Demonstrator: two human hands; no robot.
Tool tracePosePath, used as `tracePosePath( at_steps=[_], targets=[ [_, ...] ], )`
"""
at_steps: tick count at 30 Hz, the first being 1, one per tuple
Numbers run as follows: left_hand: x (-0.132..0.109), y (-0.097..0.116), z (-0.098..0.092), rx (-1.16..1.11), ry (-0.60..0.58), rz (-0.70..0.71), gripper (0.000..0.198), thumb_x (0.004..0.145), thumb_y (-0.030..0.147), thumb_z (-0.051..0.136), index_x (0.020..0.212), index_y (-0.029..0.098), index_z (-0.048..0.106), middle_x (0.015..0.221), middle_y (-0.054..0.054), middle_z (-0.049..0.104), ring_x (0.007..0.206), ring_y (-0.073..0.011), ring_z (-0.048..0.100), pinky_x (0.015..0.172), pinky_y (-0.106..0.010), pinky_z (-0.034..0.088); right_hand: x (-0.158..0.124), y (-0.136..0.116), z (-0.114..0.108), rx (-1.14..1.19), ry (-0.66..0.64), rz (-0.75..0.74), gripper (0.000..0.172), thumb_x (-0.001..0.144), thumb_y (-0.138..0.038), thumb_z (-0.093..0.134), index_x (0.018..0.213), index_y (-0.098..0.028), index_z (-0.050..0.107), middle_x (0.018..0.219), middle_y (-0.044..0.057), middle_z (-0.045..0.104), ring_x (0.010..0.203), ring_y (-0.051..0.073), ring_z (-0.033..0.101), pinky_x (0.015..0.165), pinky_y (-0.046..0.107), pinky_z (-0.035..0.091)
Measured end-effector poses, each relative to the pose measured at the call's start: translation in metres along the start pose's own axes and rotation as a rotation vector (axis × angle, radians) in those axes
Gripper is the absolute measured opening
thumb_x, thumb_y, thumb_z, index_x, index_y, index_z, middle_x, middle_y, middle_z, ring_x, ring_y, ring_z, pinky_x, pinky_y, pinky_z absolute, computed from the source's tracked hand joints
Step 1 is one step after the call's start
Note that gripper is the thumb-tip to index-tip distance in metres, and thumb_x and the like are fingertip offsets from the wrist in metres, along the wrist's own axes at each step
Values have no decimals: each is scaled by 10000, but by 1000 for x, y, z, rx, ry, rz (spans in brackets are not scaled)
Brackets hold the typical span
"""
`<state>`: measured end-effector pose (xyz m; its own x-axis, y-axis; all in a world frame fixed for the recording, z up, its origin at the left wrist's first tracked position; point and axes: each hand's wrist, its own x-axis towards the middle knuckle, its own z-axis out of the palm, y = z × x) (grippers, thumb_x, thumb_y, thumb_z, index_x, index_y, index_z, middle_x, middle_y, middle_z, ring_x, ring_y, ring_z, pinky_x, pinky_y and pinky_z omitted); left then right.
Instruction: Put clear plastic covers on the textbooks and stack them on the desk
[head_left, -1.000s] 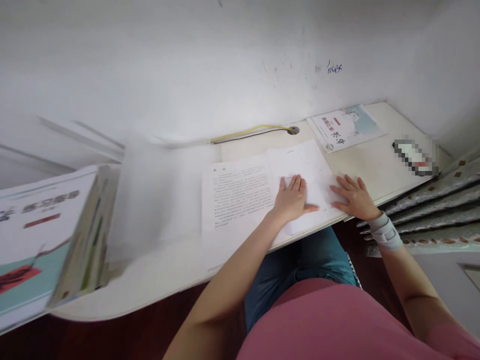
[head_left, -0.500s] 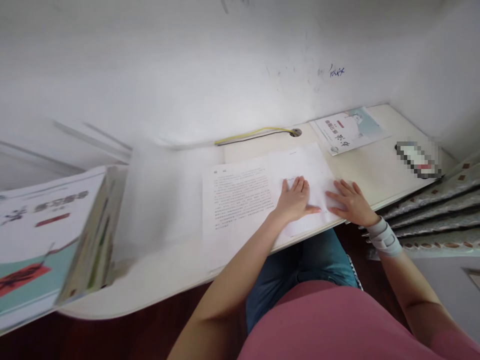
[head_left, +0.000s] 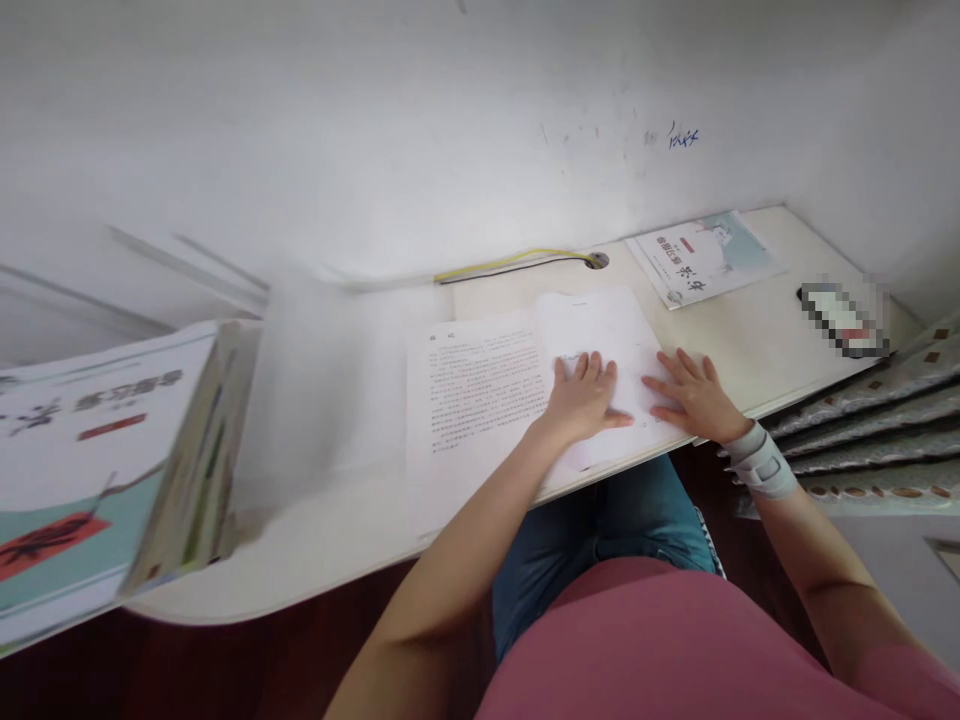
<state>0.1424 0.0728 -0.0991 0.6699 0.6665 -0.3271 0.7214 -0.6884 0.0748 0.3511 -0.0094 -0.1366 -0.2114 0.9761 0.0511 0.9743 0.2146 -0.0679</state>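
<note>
An open booklet (head_left: 480, 400) lies on the white desk (head_left: 315, 560), its left page full of print and its right page mostly blank. Flat on that right page rests my left hand (head_left: 585, 400), fingers spread and nothing in it. My right hand (head_left: 694, 395), with a pale band on the wrist, lies at the right edge of the same page. Its fingers are apart, their tips on the paper, and it holds nothing. Parts of the right page are hidden beneath both hands.
A stack of booklets (head_left: 97, 430) stands at the left. Another booklet (head_left: 705, 257) lies at the back right, near a blurred-out phone-like object (head_left: 844, 320). Yellow and black cables (head_left: 517, 265) run to a round hole (head_left: 596, 261) by the wall. Patterned grey folds (head_left: 885, 430) hang at the right.
My right hand has shifted slightly left and up on the page edge. My left hand stays nearly in place, moving a little left. The whole view has shifted slightly.
</note>
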Motion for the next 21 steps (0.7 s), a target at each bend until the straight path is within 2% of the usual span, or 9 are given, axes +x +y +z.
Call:
tracePosePath(
  at_steps=[5,12,21],
  targets=[
    [5,5,1,-23,20,66,878,852,652,420,1492,89,213,1549,-262,148,1441,-386,134,1088,-664,109,3,2,1,40,-25,-19,494,909,-511,444,1375,-351,471,1515,39,364,1417,357,231,1056,670,193],
    [15,13,1,-38,23,71,984,844,660,432,1507,33,62,1554,-252,126,1452,-350,106,1140,-570,92,1,3,0,79,-3,-29,501,903,-501,462,1372,-327,478,1503,62,383,1410,347,252,1063,658,165],
    [14,18,4,-32,66,80,1011,827,688,437,1494,0,112,1545,-261,154,1449,-326,154,1155,-515,117,1,5,2,89,1,-46,500,904,-500,468,1361,-298,494,1506,72,376,1410,339,256,1061,661,166]
  ],
)
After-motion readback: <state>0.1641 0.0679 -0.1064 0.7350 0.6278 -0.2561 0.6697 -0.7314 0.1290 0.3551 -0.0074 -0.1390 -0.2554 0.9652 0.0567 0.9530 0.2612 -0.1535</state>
